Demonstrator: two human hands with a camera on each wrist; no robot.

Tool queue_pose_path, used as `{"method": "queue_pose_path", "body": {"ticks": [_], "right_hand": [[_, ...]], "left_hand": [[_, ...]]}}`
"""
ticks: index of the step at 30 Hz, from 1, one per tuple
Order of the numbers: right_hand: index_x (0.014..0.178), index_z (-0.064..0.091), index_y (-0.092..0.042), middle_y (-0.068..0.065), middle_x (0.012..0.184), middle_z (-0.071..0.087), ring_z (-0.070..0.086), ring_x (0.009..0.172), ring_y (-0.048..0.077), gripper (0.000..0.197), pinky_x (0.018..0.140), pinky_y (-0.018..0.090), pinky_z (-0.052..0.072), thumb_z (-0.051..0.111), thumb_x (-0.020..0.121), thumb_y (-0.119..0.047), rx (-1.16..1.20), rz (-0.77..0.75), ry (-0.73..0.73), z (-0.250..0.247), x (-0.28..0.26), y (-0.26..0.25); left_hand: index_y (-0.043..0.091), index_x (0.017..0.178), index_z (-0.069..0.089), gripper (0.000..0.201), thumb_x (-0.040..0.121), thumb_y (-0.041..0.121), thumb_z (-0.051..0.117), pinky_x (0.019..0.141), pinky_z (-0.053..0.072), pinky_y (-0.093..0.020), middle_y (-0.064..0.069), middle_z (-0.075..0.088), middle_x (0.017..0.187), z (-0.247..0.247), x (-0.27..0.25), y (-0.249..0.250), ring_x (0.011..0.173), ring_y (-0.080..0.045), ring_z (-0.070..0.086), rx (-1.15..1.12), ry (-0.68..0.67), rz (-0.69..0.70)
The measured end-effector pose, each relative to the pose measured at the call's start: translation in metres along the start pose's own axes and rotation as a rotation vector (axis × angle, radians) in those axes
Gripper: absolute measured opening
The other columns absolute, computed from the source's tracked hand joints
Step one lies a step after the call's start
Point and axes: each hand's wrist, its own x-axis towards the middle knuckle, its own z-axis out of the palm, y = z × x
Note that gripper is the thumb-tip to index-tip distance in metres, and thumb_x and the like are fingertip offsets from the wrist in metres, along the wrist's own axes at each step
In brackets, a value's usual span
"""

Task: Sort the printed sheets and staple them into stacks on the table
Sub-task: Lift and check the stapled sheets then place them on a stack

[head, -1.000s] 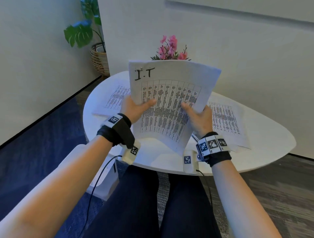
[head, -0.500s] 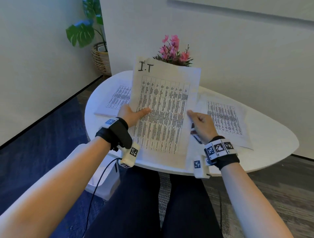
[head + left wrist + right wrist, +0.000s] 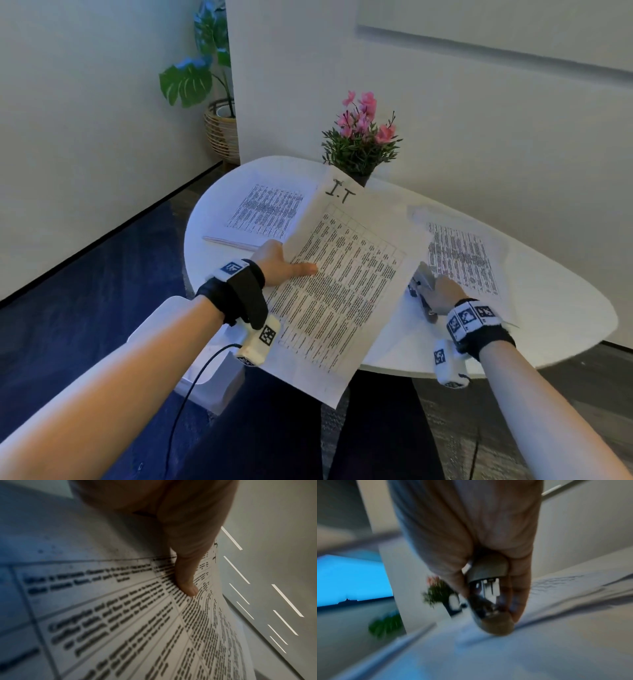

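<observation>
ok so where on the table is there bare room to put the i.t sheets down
Bare tabletop shows at the far right end, beyond the right stack, and a smaller strip behind it by the flower pot. The left end is taken by the left stack; the near middle is crowded by the held sheets, stapler and both hands.

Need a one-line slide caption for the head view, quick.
Left hand holds the I.T sheets; right hand grips the stapler.

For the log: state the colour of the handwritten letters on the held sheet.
Black, "I.T" on the white held sheet; clearest in the head view.
</observation>
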Motion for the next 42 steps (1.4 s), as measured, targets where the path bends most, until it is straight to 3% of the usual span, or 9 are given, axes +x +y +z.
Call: {"method": "queue_pose_path", "body": {"ticks": [4, 7, 9, 12, 17, 23, 26, 31, 42], "right_hand": [[0.114, 0.046, -0.001, 0.012, 0.094, 0.052, 0.050, 0.074, 0.024, 0.035, 0.065, 0.029, 0.039, 0.054, 0.095, -0.029, 0.541, 0.032, 0.372, -0.052, -0.035, -0.017], [0.120, 0.042, -0.011, 0.002, 0.098, 0.058, 0.056, 0.078, 0.018, 0.050, 0.072, 0.027, 0.044, 0.069, 0.083, -0.032, 0.851, -0.128, 0.653, -0.091, -0.061, -0.040], [0.113, 0.050, -0.015, -0.004, 0.094, 0.061, 0.057, 0.076, 0.011, 0.050, 0.074, 0.025, 0.046, 0.076, 0.075, -0.035, 1.054, -0.260, 0.719, -0.109, -0.069, -0.060], [0.089, 0.058, -0.022, 0.000, 0.080, 0.060, 0.052, 0.069, 0.016, 0.037, 0.065, 0.030, 0.043, 0.074, 0.067, -0.047, 1.352, -0.342, 0.690, -0.120, -0.070, -0.093], [0.096, 0.055, -0.013, -0.002, 0.068, 0.055, 0.050, 0.055, 0.007, 0.026, 0.054, 0.023, 0.042, 0.063, 0.089, -0.036, 1.414, -0.403, 0.575, -0.113, -0.073, -0.128], [0.093, 0.058, -0.012, -0.005, 0.073, 0.058, 0.056, 0.057, -0.004, 0.022, 0.059, 0.015, 0.046, 0.058, 0.093, -0.034, 1.427, -0.417, 0.549, -0.109, -0.079, -0.144], [0.082, 0.058, -0.022, -0.004, 0.074, 0.059, 0.056, 0.060, 0.001, 0.016, 0.060, 0.016, 0.046, 0.059, 0.093, -0.034, 1.451, -0.436, 0.496, -0.115, -0.087, -0.152], [0.089, 0.060, -0.010, -0.001, 0.069, 0.060, 0.057, 0.058, 0.010, 0.019, 0.061, 0.026, 0.049, 0.058, 0.093, -0.028, 1.525, -0.490, 0.413, -0.120, -0.089, -0.159], [0.062, 0.054, -0.014, -0.013, 0.037, 0.047, 0.041, 0.036, 0.001, 0.031, 0.042, 0.016, 0.034, 0.066, 0.089, -0.026, 1.474, -0.442, 0.648, -0.108, -0.076, -0.156]], "left_hand": [[-0.002, 0.105, 0.064, 0.073, 0.063, 0.056, 0.076, 0.077, 0.052, -0.040, -0.017, 0.069, 0.091, -0.002, 0.003, 0.001, 0.088, -0.036, 0.066, 0.056, 0.003, 0.017], [-0.002, 0.100, 0.063, 0.064, 0.069, 0.052, 0.076, 0.071, 0.052, -0.042, -0.018, 0.067, 0.085, 0.002, 0.002, 0.007, 0.075, -0.032, 0.064, 0.119, -0.003, 0.029], [0.001, 0.089, 0.059, 0.058, 0.069, 0.053, 0.075, 0.054, 0.043, -0.033, -0.008, 0.056, 0.067, 0.005, 0.000, 0.012, 0.057, -0.022, 0.053, 0.152, -0.010, 0.023], [0.006, 0.079, 0.051, 0.055, 0.068, 0.055, 0.075, 0.048, 0.032, -0.027, -0.002, 0.046, 0.061, 0.010, 0.000, 0.020, 0.050, -0.016, 0.042, 0.181, -0.023, 0.026], [0.012, 0.082, 0.054, 0.047, 0.070, 0.051, 0.077, 0.054, 0.038, -0.025, -0.001, 0.054, 0.067, 0.009, -0.002, 0.032, 0.060, -0.016, 0.052, 0.166, -0.027, 0.121], [0.010, 0.077, 0.058, 0.043, 0.071, 0.048, 0.077, 0.056, 0.042, -0.026, -0.003, 0.056, 0.066, 0.007, -0.002, 0.044, 0.058, -0.018, 0.054, 0.184, -0.040, 0.183], [0.007, 0.074, 0.055, 0.049, 0.069, 0.051, 0.077, 0.056, 0.039, -0.029, -0.006, 0.053, 0.064, 0.011, -0.003, 0.046, 0.057, -0.021, 0.051, 0.210, -0.041, 0.184], [0.001, 0.075, 0.059, 0.053, 0.068, 0.050, 0.078, 0.053, 0.038, -0.029, -0.005, 0.052, 0.060, 0.016, -0.004, 0.048, 0.054, -0.020, 0.050, 0.203, -0.045, 0.191], [0.013, 0.061, 0.050, 0.046, 0.070, 0.048, 0.078, 0.046, 0.035, -0.022, -0.001, 0.050, 0.055, 0.025, -0.006, 0.045, 0.045, -0.016, 0.047, 0.271, -0.069, 0.192]]}}
